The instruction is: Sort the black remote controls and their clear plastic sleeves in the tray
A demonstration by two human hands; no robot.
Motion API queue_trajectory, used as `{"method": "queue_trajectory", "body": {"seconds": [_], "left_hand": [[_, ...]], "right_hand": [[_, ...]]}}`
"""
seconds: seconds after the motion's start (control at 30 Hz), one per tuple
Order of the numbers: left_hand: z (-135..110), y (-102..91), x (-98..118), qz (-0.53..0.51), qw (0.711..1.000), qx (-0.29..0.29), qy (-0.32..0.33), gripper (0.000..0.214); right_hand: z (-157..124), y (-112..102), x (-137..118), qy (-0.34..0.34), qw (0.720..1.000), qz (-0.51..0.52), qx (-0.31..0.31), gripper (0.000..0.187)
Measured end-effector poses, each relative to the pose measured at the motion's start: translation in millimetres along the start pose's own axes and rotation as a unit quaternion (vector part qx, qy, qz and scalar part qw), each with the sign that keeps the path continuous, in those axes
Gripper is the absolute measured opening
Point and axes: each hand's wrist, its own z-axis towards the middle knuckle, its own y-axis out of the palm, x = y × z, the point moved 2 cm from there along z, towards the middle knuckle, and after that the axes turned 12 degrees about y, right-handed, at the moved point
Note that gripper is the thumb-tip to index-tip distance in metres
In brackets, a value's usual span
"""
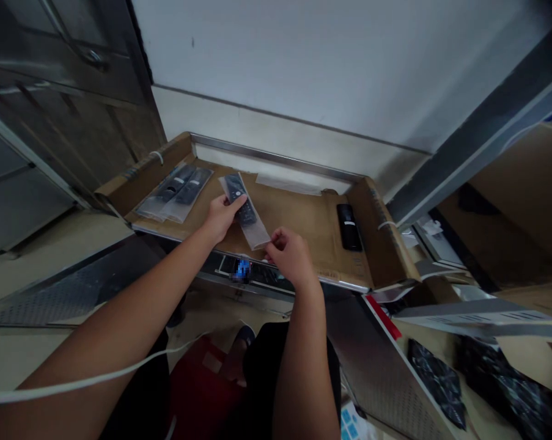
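Note:
A black remote control (pixel 246 212) lies inside a clear plastic bag (pixel 256 234), tilted over the cardboard-lined tray. My left hand (pixel 223 215) grips the bagged remote from its left side, thumb across the buttons. At the bag's lower end, my right hand (pixel 288 253) has its fingers closed in a pinch on the plastic. On the tray's left lie more bagged remotes (pixel 191 186), overlapping one another. A bare black remote (pixel 349 227) rests near the right wall of the tray.
The cardboard tray (pixel 303 214) has raised side walls and a metal front edge. Behind it stands a white wall (pixel 280 61). A white cable (pixel 120 371) crosses over my left forearm. Black plastic bags (pixel 441 379) lie on the floor at right.

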Motion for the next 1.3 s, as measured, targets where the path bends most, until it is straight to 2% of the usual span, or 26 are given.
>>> {"method": "queue_trajectory", "body": {"seconds": [0.17,0.23,0.33,0.4,0.57,0.67,0.77,0.93,1.03,1.13,1.23,1.27,1.3], "left_hand": [[2,-2.9,-1,0.009,1.0,0.009,-0.003,0.04],[1,-1.2,0,0.016,1.0,0.001,-0.006,0.037],[-3,2.8,5,0.005,1.0,-0.004,-0.017,0.029],[-6,4.0,10,-0.008,0.999,-0.006,-0.033,0.022],[-7,-3.6,19,-0.062,0.993,-0.041,-0.094,0.019],[-4,-11.1,19,-0.115,0.987,-0.054,-0.1,0.025],[1,-16.0,17,-0.165,0.981,-0.043,-0.089,0.025],[4,-16.0,17,-0.19,0.974,-0.014,-0.119,0.009],[3,-11.8,17,-0.21,0.967,0.0,-0.144,0.02],[3,-5.7,14,-0.127,0.982,-0.026,-0.139,0.026],[16,-2.2,14,0.093,0.993,-0.051,-0.048,0.025],[23,-1.9,16,0.193,0.979,-0.061,-0.004,0.034],[32,-2.1,19,0.297,0.951,-0.074,0.039,0.045]], "right_hand": [[-5,-19,9,0.015,0.998,-0.02,-0.056,0.006],[-2,-25,13,0.019,1.0,-0.005,-0.015,0.009],[6,-29,19,0.014,0.995,0.021,0.094,0.013],[12,-27,23,0.009,0.99,0.022,0.137,0.015],[21,-21,28,0.0,0.989,0.019,0.149,0.018],[21,-21,28,-0.001,0.989,0.017,0.148,0.018],[20,-21,26,-0.004,0.988,0.007,0.157,0.018],[18,-20,19,-0.013,0.981,-0.026,0.192,0.017],[18,-20,17,-0.018,0.978,-0.041,0.203,0.017],[17,-20,17,-0.021,0.977,-0.042,0.209,0.016],[15,-21,19,-0.015,0.975,-0.037,0.219,0.017],[15,-21,19,-0.012,0.974,-0.037,0.221,0.017],[14,-22,19,-0.011,0.974,-0.036,0.223,0.017]]}}
